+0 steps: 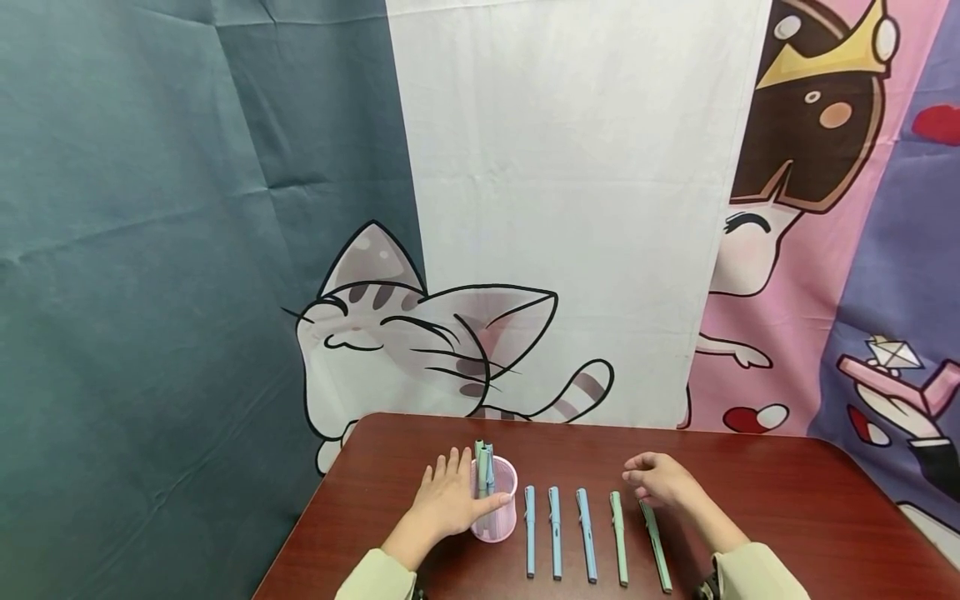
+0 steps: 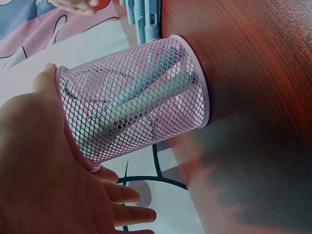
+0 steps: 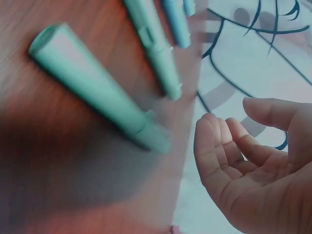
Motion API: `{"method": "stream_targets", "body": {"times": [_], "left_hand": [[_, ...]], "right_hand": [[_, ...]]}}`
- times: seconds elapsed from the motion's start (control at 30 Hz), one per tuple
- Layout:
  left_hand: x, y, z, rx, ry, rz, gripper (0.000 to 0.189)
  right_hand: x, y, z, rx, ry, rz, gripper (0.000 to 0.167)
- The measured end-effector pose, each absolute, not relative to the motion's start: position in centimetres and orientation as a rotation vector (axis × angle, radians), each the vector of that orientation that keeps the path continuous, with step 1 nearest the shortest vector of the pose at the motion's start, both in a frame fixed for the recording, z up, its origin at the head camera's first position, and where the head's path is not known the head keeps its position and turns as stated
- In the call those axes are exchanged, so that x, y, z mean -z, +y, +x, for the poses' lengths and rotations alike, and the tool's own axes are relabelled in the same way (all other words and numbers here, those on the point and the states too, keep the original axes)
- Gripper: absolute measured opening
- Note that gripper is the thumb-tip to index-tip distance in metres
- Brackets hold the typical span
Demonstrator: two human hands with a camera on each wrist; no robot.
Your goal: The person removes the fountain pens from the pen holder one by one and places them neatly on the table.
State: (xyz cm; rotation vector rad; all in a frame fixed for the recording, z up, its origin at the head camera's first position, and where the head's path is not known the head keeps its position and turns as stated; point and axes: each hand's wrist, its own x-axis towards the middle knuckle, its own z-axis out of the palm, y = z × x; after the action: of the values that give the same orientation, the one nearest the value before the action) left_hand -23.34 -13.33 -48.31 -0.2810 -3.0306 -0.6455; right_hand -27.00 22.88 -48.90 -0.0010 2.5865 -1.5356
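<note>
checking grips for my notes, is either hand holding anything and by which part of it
Nothing is gripped: the left hand only rests against the rim of the pink mesh cup, not curled round it, and the right hand is empty.

A striped cartoon cat [image 1: 465,333] is printed on the cloth backdrop. To the cat's left, a creased grey-teal panel [image 1: 150,250] is hung; above and to its right, a white panel [image 1: 585,167]. Farther right of the cat, a dark-haired figure [image 1: 832,158] with a yellow crown [image 1: 855,54] is shown on a pink panel [image 1: 810,350]. Well right of the cat, a pale envelope [image 1: 896,354] is drawn on a purple-blue panel [image 1: 900,283]. Below the cat, a reddish-brown tabletop [image 1: 787,500] is seen.
</note>
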Motion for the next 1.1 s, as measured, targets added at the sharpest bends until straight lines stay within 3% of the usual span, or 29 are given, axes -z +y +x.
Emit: {"method": "stream_targets", "body": {"times": [1.1], "left_hand": [[48.8, -13.4, -23.5, 0.645, -3.021, -0.285, 0.114]], "right_hand": [[44.7, 13.3, -27.8, 1.649, 2.462, -0.247, 0.031]]}}
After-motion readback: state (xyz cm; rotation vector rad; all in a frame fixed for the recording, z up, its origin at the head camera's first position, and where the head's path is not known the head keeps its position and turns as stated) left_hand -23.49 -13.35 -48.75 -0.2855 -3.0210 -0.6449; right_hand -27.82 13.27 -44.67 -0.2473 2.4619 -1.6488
